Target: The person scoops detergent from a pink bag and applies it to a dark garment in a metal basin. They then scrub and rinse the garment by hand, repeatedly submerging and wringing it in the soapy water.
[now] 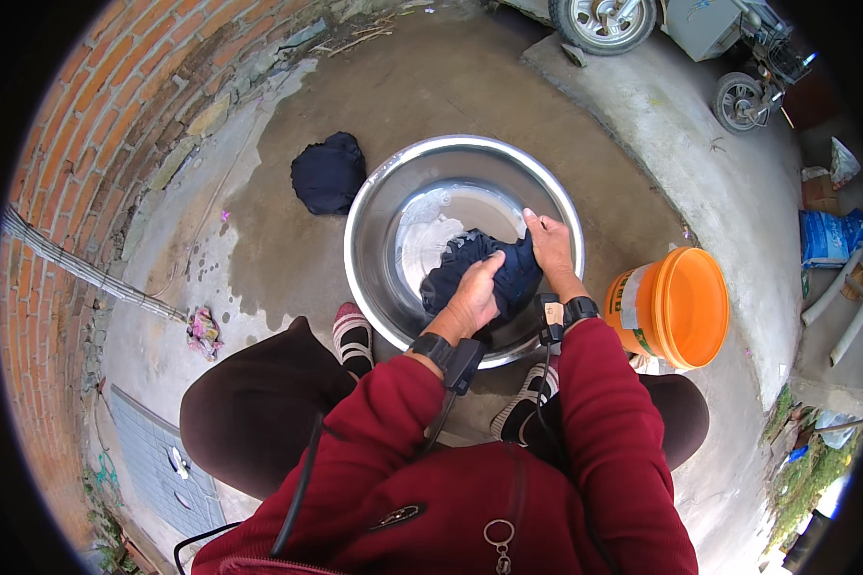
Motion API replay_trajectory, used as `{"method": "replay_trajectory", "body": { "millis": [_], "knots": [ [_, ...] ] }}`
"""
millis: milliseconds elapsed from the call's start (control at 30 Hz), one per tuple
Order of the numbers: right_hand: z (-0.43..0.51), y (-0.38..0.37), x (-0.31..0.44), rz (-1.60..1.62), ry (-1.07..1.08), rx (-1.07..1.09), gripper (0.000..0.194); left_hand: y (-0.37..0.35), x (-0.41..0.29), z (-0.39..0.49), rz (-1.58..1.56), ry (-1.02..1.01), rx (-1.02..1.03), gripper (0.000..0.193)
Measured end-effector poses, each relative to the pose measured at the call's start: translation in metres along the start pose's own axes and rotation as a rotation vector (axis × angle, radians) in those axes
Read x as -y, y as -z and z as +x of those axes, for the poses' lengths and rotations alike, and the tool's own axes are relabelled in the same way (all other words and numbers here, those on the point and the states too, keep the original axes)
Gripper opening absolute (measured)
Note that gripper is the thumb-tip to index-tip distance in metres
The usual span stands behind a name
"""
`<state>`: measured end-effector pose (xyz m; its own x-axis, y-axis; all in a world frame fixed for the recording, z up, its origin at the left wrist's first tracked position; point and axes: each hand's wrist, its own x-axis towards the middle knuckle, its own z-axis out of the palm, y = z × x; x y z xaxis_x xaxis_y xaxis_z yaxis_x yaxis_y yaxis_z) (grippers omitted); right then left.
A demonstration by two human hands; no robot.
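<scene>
A wet dark navy cloth (460, 255) lies bunched in a large stainless steel basin (381, 208) between my feet. My left hand (478, 291) grips the cloth near its middle, thumb on top. With its thumb up, my right hand (549, 243) holds the cloth's right end, close to the basin's right wall. Shallow water with some suds (431, 205) covers the basin floor. Part of the cloth is hidden behind my left hand and wrist.
Another dark bundled cloth (329, 174) rests on the wet concrete left of the basin. An orange plastic bucket (636, 305) stands to the right. A brick wall (65, 144) runs along the left, and a parked three-wheeled vehicle (705, 36) is at the far right.
</scene>
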<state>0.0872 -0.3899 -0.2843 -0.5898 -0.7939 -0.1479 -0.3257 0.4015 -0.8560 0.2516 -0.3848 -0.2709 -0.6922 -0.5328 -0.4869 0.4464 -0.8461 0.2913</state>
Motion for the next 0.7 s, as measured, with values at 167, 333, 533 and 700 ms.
{"method": "replay_trajectory", "body": {
  "millis": [167, 333, 533, 700],
  "knots": [
    [-0.006, 0.020, 0.010, 0.696, -0.385, 0.359, 0.033, 0.014, -0.035, 0.002, -0.023, -0.102, 0.048, 0.033],
    [-0.022, 0.024, 0.029, 0.079, -0.254, 0.644, 0.032, 0.021, -0.065, -0.007, 0.049, -0.262, -0.270, 0.025],
    [-0.016, 0.007, 0.015, 0.310, -0.285, 0.284, 0.020, 0.030, -0.069, -0.004, 0.202, -0.535, -0.469, 0.021],
    [-0.045, -0.027, 0.045, 0.147, 0.241, 0.041, 0.022, 0.034, -0.058, 0.006, 0.163, -0.466, -0.371, 0.022]
  ]
}}
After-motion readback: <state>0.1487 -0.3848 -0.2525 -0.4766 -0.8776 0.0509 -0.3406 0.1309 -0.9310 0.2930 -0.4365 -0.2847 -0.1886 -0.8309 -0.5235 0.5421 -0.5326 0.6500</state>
